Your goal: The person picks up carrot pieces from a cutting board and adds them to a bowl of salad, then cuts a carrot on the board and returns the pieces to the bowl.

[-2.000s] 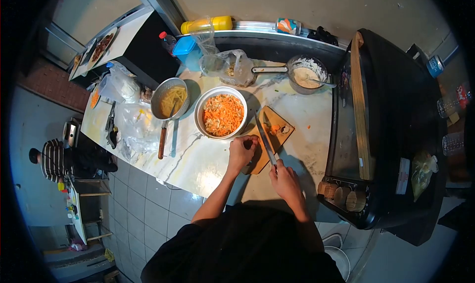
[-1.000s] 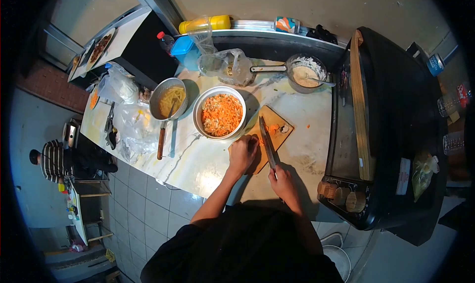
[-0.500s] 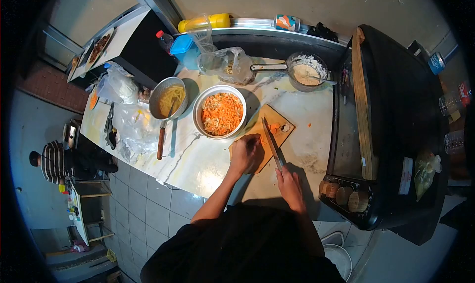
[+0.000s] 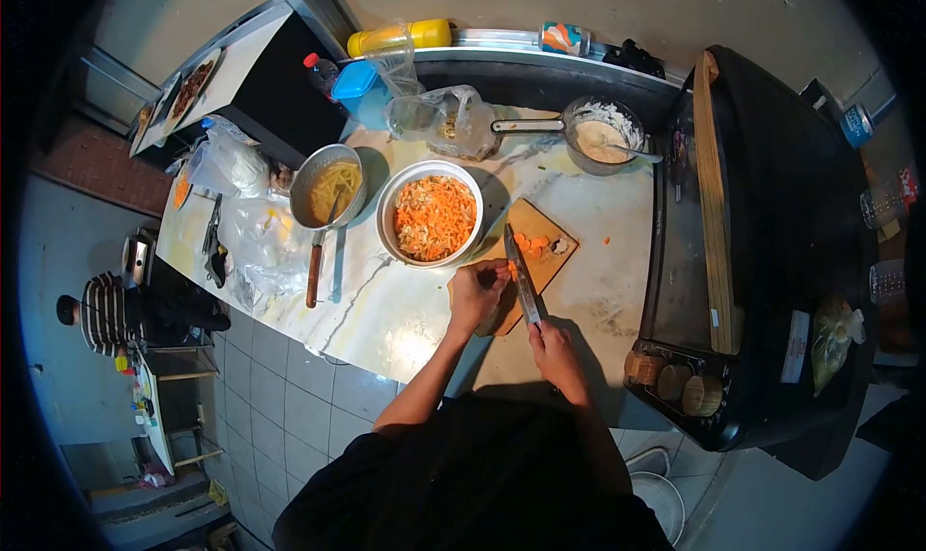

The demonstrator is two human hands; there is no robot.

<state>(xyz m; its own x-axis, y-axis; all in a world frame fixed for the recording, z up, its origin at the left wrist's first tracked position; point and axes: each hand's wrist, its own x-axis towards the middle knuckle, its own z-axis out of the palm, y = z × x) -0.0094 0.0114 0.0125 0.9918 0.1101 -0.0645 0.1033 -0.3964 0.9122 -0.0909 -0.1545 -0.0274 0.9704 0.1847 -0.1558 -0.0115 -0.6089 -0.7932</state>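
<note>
My right hand (image 4: 555, 349) is wrapped round the handle of a long knife (image 4: 524, 283). Its blade lies over a wooden cutting board (image 4: 555, 279), beside the fingertips of my left hand (image 4: 475, 297). Those fingers are pinched on an orange piece of carrot (image 4: 509, 270), mostly hidden by the hand. Several cut carrot pieces (image 4: 537, 242) lie on the board beyond the blade, near a small pale piece (image 4: 559, 246). To the left of the board stands a white bowl (image 4: 384, 233) full of shredded orange and pale food.
A saucepan of pale strips (image 4: 307, 177) stands left of the bowl, its handle towards me. Behind are plastic bags (image 4: 453, 122) and a pan of batter (image 4: 603, 168) with a spoon. A large black appliance (image 4: 791, 262) borders the right side. Another person (image 4: 106, 310) stands far left.
The knife and my right hand have shifted slightly left, bringing the blade closer to my left fingertips. More of the cut carrot pieces now show beyond the blade.
</note>
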